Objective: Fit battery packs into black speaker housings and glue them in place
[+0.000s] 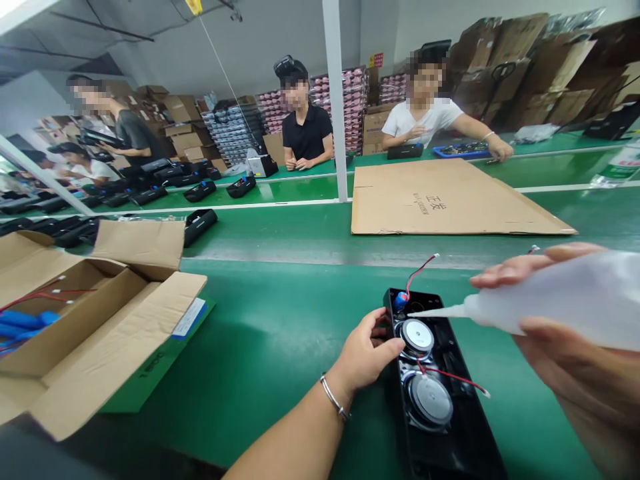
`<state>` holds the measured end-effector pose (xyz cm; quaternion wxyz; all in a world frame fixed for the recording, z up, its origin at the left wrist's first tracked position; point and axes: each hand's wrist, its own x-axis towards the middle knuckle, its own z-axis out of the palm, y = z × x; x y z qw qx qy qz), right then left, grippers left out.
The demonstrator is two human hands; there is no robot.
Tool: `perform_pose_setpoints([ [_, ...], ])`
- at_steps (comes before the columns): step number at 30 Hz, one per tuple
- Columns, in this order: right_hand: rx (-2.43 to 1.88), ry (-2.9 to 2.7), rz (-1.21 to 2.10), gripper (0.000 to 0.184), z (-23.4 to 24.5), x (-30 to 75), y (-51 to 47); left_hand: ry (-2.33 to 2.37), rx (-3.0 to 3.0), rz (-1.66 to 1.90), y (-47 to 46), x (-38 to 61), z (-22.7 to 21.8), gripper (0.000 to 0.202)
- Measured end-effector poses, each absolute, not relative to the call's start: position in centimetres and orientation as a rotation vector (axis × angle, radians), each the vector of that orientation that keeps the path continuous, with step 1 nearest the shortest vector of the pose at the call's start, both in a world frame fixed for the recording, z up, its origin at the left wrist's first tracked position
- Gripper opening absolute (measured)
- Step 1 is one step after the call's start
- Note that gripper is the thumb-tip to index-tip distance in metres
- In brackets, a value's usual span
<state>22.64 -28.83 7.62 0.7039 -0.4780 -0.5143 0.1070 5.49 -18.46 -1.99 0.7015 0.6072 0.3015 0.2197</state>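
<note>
Speaker housing (465, 433), black and open-topped, lies on the green belt (280, 320) right in front of me, its long side running away from me and its near end cut off by the bottom of the view. 2 round cones (417, 335) sit in it one behind the other, with a small blue part (400, 300) at the far end and red wires (420, 270) looping up over the far rim.

My left hand (367, 353) is half closed on the housing's left wall beside the farther cone, thumb inside the rim and curled fingers at the outer edge. My right hand (590, 387) is wrapped around a translucent squeeze bottle (560, 307), fingers over the top and thumb below. Its long nozzle (435, 311) points left, the tip just beside the blue part; I cannot tell whether it touches.

To the left, bare belt separates the housing from an open carton (90, 320) with its flaps spread. Beyond the far rim there is more bare belt up to a flat cardboard sheet (445, 197), well apart. A white post (337, 100) stands at the sheet's left edge. Other black housings (200, 223) line the far left, and 2 people (305, 127) sit across the belt.
</note>
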Motion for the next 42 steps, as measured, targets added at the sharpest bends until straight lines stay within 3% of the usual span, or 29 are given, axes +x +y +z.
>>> perform_pose_setpoints([
  [3,-0.976,-1.121,0.352,0.042,8.1,20.7,-27.7,0.656,1.346,0.492,-18.6,5.5,-1.6,0.067],
  [15,-1.138,-1.331,0.286,0.037,6.4,20.3,-24.8,0.690,1.380,0.488,-18.7,5.3,-1.8,0.067],
  [29,-1.142,-1.358,0.219,0.044,6.3,20.2,-24.7,0.688,1.420,0.502,-18.6,5.3,-2.4,0.069],
  [42,-1.135,-1.394,0.269,0.039,6.2,20.2,-24.6,0.685,1.428,0.505,-18.6,5.3,-2.4,0.067],
])
